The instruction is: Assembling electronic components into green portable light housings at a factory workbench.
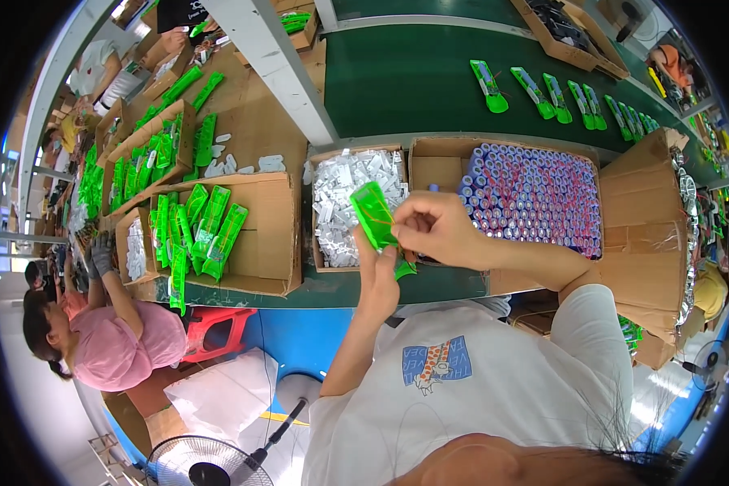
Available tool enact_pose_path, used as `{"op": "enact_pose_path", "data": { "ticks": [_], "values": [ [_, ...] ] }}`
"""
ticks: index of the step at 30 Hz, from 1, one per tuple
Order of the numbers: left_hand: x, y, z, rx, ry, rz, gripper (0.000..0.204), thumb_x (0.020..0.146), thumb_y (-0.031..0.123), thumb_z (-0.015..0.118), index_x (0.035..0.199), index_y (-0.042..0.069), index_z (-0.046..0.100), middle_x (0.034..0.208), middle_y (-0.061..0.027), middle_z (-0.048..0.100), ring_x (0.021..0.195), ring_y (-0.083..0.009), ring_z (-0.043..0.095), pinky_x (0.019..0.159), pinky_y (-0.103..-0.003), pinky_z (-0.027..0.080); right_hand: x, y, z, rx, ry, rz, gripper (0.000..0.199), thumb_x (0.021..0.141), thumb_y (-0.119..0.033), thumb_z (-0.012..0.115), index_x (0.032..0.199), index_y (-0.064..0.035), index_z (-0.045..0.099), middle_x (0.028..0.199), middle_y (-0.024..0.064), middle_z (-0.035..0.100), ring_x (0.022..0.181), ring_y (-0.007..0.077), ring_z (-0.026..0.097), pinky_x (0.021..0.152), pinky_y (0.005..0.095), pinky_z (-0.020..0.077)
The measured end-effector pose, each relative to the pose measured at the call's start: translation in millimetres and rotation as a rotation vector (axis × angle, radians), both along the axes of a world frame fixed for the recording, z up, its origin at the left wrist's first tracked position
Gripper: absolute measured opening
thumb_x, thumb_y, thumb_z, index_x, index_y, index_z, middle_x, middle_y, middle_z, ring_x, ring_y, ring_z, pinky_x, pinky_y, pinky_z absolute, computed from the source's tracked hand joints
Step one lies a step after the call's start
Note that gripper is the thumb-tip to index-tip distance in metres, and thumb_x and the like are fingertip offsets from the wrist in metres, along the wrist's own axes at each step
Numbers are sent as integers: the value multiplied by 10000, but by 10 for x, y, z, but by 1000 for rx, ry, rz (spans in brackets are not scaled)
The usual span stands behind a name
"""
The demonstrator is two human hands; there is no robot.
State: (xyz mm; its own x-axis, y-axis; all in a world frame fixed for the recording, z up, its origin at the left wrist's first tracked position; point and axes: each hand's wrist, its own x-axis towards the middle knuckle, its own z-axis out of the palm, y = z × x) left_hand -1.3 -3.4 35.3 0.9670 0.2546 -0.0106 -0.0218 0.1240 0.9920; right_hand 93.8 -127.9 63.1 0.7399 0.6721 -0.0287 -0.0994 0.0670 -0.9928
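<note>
A bright green plastic casing point(370, 204), long and narrow, is tilted in front of me above the box edge. My left hand point(377, 279) is closed around its lower part. Thumb and fingers of my right hand point(441, 228) pinch at the casing's right side, where a thin orange wire point(381, 219) runs to the fingertips. What lies inside the casing under my fingers is partly hidden. Just behind is a cardboard box of small white-silver pieces point(344, 190). To the right of it, a box holds upright purple-blue battery cells point(535, 194) with red wires.
On the left, a cardboard box point(259, 219) holds several green casings point(211, 223). More casings point(490, 87) lie in a row on the green conveyor point(405, 81) beyond. A metal post point(279, 65) rises behind the boxes. A gloved co-worker in pink point(130, 344) works at left; a fan point(206, 466) stands below.
</note>
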Motion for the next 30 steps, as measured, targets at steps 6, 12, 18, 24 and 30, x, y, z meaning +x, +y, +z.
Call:
{"op": "enact_pose_path", "data": {
  "ticks": [6, 12, 18, 24, 30],
  "values": [
    [-26, 47, -173, -219, 53, 53, 394, 931, 66, 376, 1316, 12, 314, 1117, -135, 518, 956, -166, 530, 845, -301, 451, -225, -37, -258, -120, -1018, -146, 121, 744, -72, 704, 746, -62, 583, 673, 46, 543, 570, 177, 564, 478, 300, 425],
    [-33, 57, -77, -362, 3, -66, 292, 916, -43, 345, 1184, 55, 279, 952, -106, 501, 740, -160, 532, 666, -329, 500, 731, -284, -255, -484, -1094, -162, 149, 826, -198, 667, 819, -52, 634, 904, 84, 624, 813, 262, 619, 661, 374, 492],
    [-119, -43, -84, -318, -30, -136, 322, 909, -56, 360, 1202, 54, 284, 950, -107, 506, 742, -159, 535, 686, -331, 506, 891, -354, -355, -840, -807, 296, 236, 817, -204, 691, 916, -27, 570, 831, 131, 649, 767, 299, 645, 658, 407, 503],
    [-162, -78, -158, -374, 84, -177, 347, 915, -22, 368, 1245, 48, 283, 954, -106, 507, 732, -167, 542, 670, -338, 517, 486, -358, -211, -480, -1032, 7, 263, 763, -127, 744, 956, -48, 584, 866, 120, 661, 740, 247, 652, 593, 372, 500],
    [-138, -79, -131, -452, 133, -178, 365, 925, -11, 393, 1270, 58, 295, 929, -91, 503, 742, -159, 549, 667, -329, 528, 112, -312, 62, -91, -1710, 208, 422, 689, -163, 735, 1068, -7, 633, 1131, 130, 635, 993, 249, 645, 818, 318, 565]
  ]
}}
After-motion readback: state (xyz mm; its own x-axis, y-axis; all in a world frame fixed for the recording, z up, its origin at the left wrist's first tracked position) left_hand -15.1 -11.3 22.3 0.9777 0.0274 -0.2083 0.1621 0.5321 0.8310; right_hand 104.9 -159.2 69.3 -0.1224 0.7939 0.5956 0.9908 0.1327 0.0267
